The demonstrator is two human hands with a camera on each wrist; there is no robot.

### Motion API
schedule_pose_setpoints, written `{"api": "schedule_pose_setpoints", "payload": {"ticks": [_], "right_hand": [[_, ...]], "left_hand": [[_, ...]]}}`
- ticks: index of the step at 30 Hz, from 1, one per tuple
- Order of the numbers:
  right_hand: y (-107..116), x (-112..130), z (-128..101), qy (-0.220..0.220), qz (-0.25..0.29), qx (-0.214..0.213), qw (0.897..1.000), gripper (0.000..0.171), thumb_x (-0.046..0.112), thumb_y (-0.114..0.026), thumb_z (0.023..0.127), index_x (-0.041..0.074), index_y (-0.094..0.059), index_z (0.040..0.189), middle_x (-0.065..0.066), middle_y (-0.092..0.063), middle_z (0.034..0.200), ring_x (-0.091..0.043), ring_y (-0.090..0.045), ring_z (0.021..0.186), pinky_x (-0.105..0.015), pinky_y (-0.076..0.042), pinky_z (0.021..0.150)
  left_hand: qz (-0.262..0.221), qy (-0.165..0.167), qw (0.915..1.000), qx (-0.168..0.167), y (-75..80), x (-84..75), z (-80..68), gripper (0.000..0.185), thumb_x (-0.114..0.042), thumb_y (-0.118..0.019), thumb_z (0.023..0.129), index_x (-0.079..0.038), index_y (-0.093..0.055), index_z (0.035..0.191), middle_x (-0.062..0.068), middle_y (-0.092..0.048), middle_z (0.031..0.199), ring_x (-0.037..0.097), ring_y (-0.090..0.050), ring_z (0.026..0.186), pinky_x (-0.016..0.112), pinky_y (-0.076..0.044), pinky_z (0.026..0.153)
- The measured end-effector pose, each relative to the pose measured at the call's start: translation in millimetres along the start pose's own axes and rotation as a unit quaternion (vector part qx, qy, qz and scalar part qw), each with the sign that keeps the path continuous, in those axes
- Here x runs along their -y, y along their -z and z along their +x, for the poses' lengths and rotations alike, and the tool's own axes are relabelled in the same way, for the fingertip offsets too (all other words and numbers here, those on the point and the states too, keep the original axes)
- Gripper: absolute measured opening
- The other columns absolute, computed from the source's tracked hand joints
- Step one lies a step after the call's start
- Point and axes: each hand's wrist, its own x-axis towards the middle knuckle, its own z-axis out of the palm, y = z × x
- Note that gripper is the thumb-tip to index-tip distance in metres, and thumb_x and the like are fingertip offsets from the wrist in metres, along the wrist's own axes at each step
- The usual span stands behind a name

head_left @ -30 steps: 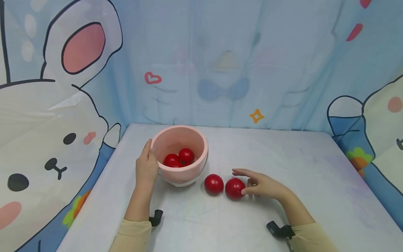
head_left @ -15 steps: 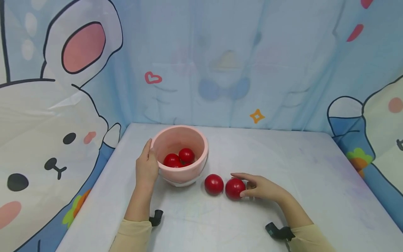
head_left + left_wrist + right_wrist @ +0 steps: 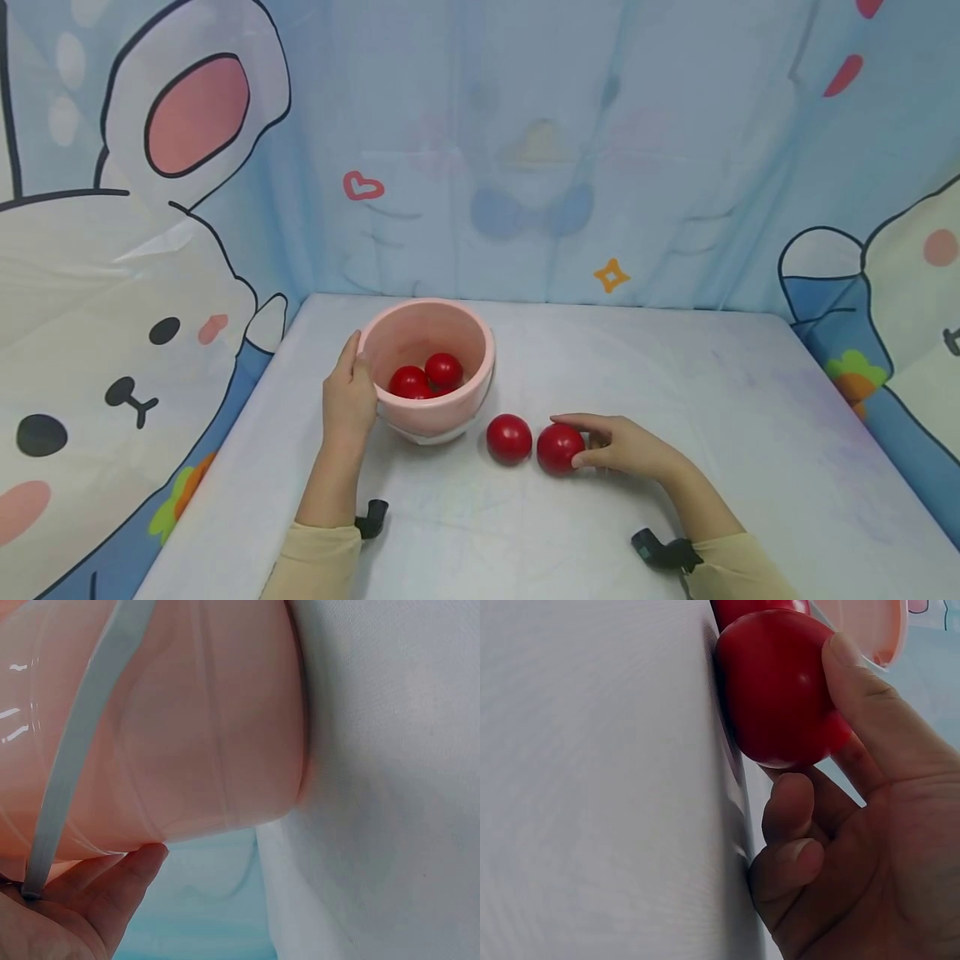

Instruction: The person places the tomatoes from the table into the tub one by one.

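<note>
Red ball [image 3: 560, 449] sits pinched between my right hand's [image 3: 628, 446] thumb and fingers, another [image 3: 509, 439] just past their tips, others [image 3: 444, 370] already inside the pink bucket [image 3: 442, 412] my left hand [image 3: 348, 404] grips: two left, I judge.

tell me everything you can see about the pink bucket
The bucket is pink, round and open-topped, with smooth, slightly glossy walls that look like plastic. A pale, strap-like handle hangs down against its outer wall. It stands upright on the white table, near the far edge and left of the middle. The left hand holds its left side near the rim. Inside lie red balls: two show clearly, with part of what looks like a third.
</note>
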Motion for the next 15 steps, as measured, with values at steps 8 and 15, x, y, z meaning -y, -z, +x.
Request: {"api": "schedule_pose_setpoints", "payload": {"ticks": [8,15], "right_hand": [[1.9,-2.4,-0.3,0.005,0.003,-0.014,1.0,0.063,0.045,-0.081,0.077,0.043,-0.057,0.135,-0.004,-0.059,0.129,-0.023,-0.06,0.087,-0.034,-0.055,0.066],[12.8,7.0,-1.3,0.006,0.008,-0.037,0.999,0.063,0.047,-0.081,0.076,0.048,-0.056,0.133,-0.005,-0.06,0.128,-0.027,-0.059,0.099,-0.034,-0.056,0.068]], "left_hand": [[0.001,0.0,1.0,0.002,-0.2,1.3,0.3,0.049,-0.043,-0.031,0.105,-0.042,-0.028,0.154,-0.009,-0.034,0.16,0.022,-0.032,0.149,0.049,-0.043,0.111],[-0.002,0.004,1.0,0.002,-0.7,1.4,0.8,0.049,-0.044,-0.032,0.105,-0.044,-0.027,0.153,-0.011,-0.033,0.16,0.021,-0.031,0.149,0.049,-0.043,0.11]]}}
